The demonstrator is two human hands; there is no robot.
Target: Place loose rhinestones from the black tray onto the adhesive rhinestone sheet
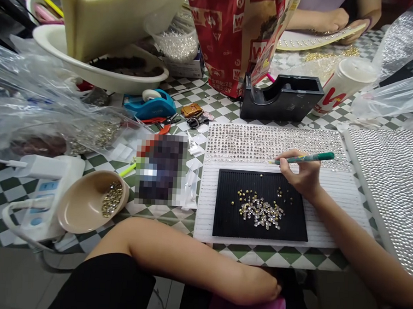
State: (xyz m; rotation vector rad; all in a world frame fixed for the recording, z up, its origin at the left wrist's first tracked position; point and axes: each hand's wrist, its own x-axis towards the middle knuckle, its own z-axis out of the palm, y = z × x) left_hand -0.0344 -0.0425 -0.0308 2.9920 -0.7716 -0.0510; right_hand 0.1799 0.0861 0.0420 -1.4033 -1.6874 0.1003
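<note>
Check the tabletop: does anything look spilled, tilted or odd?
The beige bowl looks tilted, its stones bunched at one side. On the black tray, a few stray stones sit apart from the main pile. No damage stands out.

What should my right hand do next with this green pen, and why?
Probably lower the green pen in your right hand gently towards the white board: its tip is by the lowest row of stones, with bare stripes below. Whether the tip carries a stone is too small to tell.
</note>
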